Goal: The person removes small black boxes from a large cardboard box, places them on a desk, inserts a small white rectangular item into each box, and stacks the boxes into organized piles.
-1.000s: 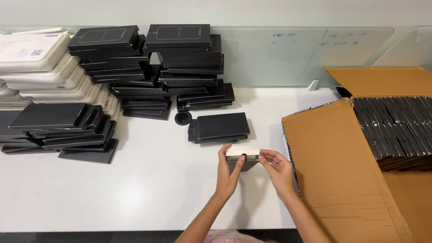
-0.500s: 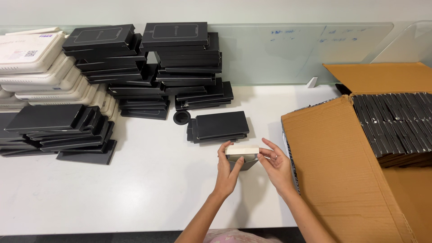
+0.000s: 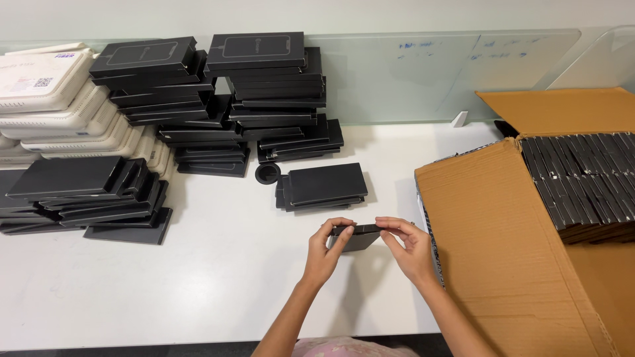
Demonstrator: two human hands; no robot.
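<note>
Two hands, seemingly one black box

Packing or sorting station in an office-like workroom. White worktable set against a frosted glass divider bearing faint blue marker scribbles. Many stacks of identical flat black boxes along the back and left; a pile of white boxes at far left. Large open cardboard carton at right, filled with rows of the same black boxes.
</note>
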